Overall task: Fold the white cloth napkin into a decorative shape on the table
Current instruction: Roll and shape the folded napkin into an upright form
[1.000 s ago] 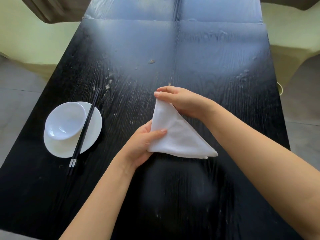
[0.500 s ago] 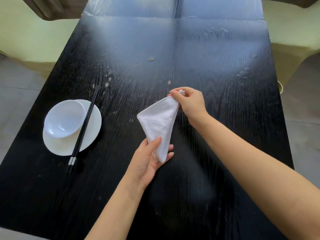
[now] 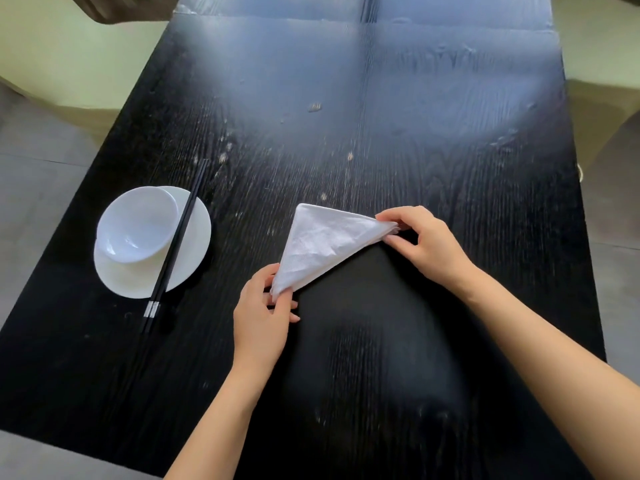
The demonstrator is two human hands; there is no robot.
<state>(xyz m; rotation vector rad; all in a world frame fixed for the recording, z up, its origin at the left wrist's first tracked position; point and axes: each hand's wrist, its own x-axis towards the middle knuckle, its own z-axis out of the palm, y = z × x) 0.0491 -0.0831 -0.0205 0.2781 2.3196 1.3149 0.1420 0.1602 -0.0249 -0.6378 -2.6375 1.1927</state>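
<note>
Napkin (image 3: 322, 247) now spread as a triangle, right hand (image 3: 426, 244) moved outward

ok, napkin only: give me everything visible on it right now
The white napkin is cloth, lightly wrinkled and folded into a layered triangle. It lies spread over the black table, right of the plate setting and apart from it. The left hand pinches its near corner, the right hand pinches its right corner where stacked edges show; the third corner points away, untouched. Whether it lies fully flat cannot be told.

Matt white cloth napkin (image 3: 322, 244); glossy black wood-grain table (image 3: 450, 168)
</note>
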